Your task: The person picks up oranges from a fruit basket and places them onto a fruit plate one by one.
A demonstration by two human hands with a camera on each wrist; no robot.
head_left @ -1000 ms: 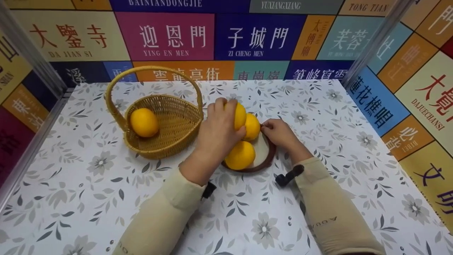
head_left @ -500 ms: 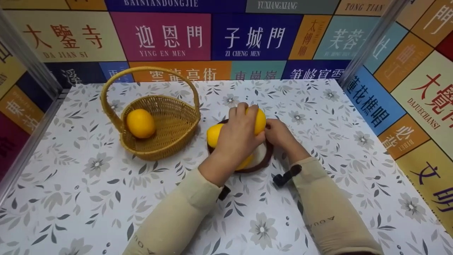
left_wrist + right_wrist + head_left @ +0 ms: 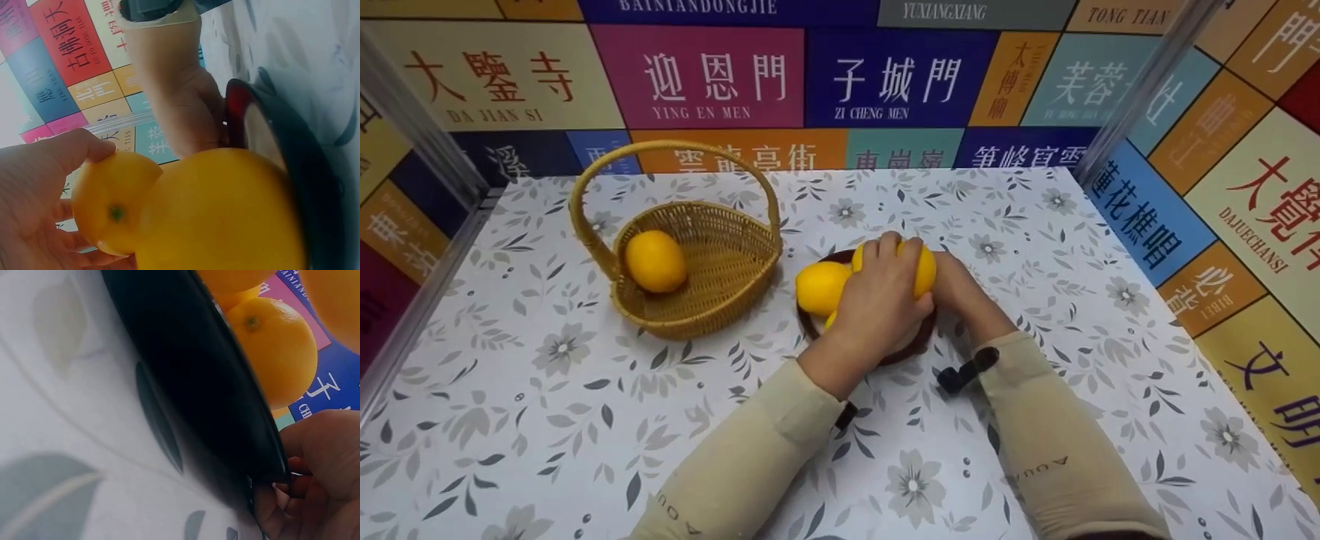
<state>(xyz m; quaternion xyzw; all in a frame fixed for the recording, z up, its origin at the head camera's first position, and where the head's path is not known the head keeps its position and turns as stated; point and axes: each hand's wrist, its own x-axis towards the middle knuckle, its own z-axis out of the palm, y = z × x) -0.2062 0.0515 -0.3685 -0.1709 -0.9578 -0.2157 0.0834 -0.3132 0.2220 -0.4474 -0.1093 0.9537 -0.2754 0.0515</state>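
My left hand (image 3: 880, 294) curls round an orange (image 3: 926, 271) low over the right side of a round plate (image 3: 916, 347) with a dark brown rim. In the left wrist view, thumb and fingers hold that orange (image 3: 112, 199), with a nearer orange (image 3: 219, 208) close against it. My right hand (image 3: 954, 283), partly hidden in the head view, pinches the plate's rim between thumb and fingers, as the right wrist view shows. Another orange (image 3: 819, 289) lies at the plate's left, and more yellow shows beneath and behind my left hand.
Left of the plate stands a wicker basket (image 3: 720, 270) with a tall arched handle, holding one orange (image 3: 655, 261). A floral cloth (image 3: 562, 352) covers the table. Printed panels (image 3: 697, 75) wall the back and sides.
My left hand has moved right and then down over the plate with the orange, uncovering the orange at the plate's left. The right hand stays at the rim.
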